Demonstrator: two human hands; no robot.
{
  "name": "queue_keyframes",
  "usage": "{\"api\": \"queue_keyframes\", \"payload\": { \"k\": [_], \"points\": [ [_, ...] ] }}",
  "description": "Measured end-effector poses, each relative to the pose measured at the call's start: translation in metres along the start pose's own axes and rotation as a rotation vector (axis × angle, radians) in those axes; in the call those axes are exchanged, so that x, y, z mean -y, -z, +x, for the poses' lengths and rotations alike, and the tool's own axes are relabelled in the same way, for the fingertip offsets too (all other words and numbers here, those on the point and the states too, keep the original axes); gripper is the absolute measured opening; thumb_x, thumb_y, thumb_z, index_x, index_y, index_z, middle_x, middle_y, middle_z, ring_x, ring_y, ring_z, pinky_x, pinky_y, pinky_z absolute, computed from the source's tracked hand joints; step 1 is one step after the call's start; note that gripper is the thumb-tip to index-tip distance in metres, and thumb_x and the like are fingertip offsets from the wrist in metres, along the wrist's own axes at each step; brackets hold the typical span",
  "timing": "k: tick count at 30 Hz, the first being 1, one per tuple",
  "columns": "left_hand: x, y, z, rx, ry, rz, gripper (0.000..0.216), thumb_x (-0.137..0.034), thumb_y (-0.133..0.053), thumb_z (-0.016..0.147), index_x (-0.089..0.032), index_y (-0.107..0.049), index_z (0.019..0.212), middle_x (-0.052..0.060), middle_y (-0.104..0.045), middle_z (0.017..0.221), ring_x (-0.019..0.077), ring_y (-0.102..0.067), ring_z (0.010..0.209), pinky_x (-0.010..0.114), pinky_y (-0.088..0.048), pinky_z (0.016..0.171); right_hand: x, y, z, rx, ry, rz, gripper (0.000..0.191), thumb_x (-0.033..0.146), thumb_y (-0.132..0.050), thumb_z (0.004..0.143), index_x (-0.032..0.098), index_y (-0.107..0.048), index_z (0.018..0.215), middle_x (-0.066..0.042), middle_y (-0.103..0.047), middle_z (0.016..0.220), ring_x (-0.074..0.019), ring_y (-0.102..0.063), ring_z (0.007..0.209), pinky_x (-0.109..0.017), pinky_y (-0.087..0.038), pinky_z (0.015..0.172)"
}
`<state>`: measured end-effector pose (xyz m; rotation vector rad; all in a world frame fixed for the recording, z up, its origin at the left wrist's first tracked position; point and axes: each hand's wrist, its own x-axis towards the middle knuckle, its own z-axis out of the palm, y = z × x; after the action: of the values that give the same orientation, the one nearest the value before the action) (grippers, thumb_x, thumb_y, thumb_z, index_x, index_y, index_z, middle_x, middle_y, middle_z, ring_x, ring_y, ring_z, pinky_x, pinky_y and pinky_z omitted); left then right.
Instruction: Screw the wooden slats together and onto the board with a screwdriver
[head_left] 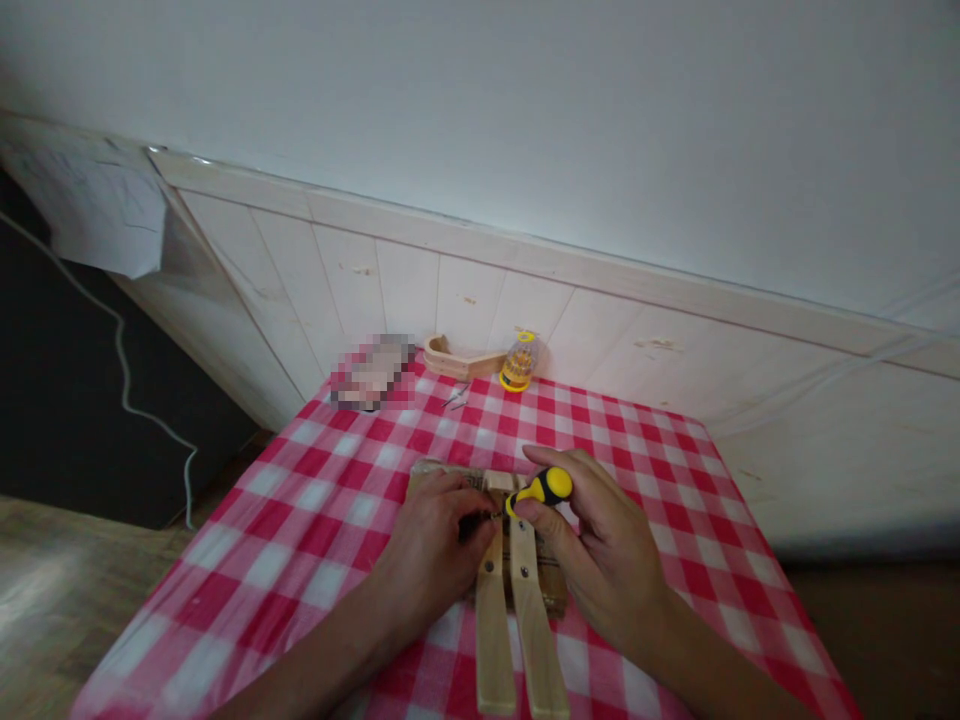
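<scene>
- Pale wooden piece with two long flat arms (pixel 540 640) lies at the near part of the table, its arms running side by side towards 6 o'clock, a narrow gap between them; dark round screw heads show along both.
- Beneath its upper part is a flat brown bundle in clear plastic (pixel 553 592), resting on a red-and-white checked tablecloth (pixel 300 520).
- Right hand (pixel 609 545), at 2 o'clock from the wooden piece, is curled around a yellow-and-black screwdriver (pixel 546 487), thumb along its handle; the butt faces about 2 o'clock, the working end about 8.
- Left hand (pixel 435 525), at 10 o'clock, has its fingers bent in and nearly together at the left arm, near the screwdriver's working end; I cannot tell whether they pinch anything.
- Well apart, at 12 o'clock by the wall, stands a clear and yellow bottle-shaped container (pixel 519 364), touching or just beside a curved pale wooden part (pixel 469 364).
- Between 11 and 12 lie thin metal pieces (pixel 456 398); at 11, a pixelated flat object (pixel 375 372).
</scene>
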<state>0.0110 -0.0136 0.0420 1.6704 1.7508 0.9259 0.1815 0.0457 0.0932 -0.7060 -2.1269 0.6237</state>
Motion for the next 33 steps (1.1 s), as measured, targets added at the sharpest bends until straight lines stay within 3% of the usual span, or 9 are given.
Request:
{"api": "queue_keyframes", "payload": {
  "k": [8, 14, 18, 23, 33],
  "points": [
    [0.003, -0.003, 0.0, -0.039, -0.024, -0.029, 0.015, -0.017, -0.061, 0.087, -0.019, -0.075, 0.083, 0.005, -0.07, 0.091, 0.0234, -0.062, 0.093, 0.038, -0.044, 0.086, -0.002, -0.004, 0.0, 0.025, -0.009, 0.02, 0.028, 0.02, -0.065, 0.096, 0.023, -0.064, 0.124, -0.004, -0.069, 0.098, -0.0174, -0.067, 0.082, -0.028, -0.059, 0.075],
    [0.005, -0.004, -0.001, -0.051, -0.051, -0.013, 0.015, -0.018, -0.062, 0.087, -0.019, -0.072, 0.076, 0.004, -0.069, 0.084, 0.0226, -0.062, 0.088, 0.036, -0.043, 0.081, -0.007, -0.007, -0.002, 0.012, 0.059, 0.037, 0.049, 0.021, -0.065, 0.097, 0.029, -0.053, 0.143, -0.004, -0.07, 0.104, -0.0172, -0.068, 0.083, -0.028, -0.059, 0.076],
    [0.008, -0.005, -0.001, -0.069, -0.086, -0.027, 0.014, -0.018, -0.063, 0.087, -0.02, -0.071, 0.075, 0.004, -0.072, 0.087, 0.0225, -0.063, 0.091, 0.036, -0.043, 0.086, -0.006, -0.004, -0.001, 0.056, 0.171, 0.07, 0.044, 0.016, -0.06, 0.099, 0.03, -0.055, 0.141, -0.005, -0.071, 0.112, -0.0184, -0.069, 0.098, -0.03, -0.059, 0.084],
    [0.009, -0.005, 0.0, -0.075, -0.115, -0.036, 0.013, -0.018, -0.066, 0.086, -0.02, -0.071, 0.074, 0.003, -0.074, 0.087, 0.0215, -0.064, 0.091, 0.035, -0.043, 0.086, -0.001, -0.003, -0.002, 0.118, 0.158, 0.069, 0.054, 0.01, -0.049, 0.1, 0.028, -0.045, 0.15, -0.009, -0.065, 0.137, -0.0205, -0.065, 0.121, -0.038, -0.056, 0.101],
    [0.008, -0.008, 0.0, -0.118, -0.121, -0.029, 0.018, -0.016, -0.064, 0.084, -0.021, -0.074, 0.069, 0.003, -0.076, 0.079, 0.0195, -0.068, 0.08, 0.031, -0.046, 0.076, -0.013, -0.019, -0.004, -0.083, 0.089, 0.1, 0.04, 0.018, -0.068, 0.093, 0.03, -0.063, 0.131, -0.005, -0.075, 0.119, -0.0177, -0.074, 0.096, -0.03, -0.063, 0.081]
  ]
}}
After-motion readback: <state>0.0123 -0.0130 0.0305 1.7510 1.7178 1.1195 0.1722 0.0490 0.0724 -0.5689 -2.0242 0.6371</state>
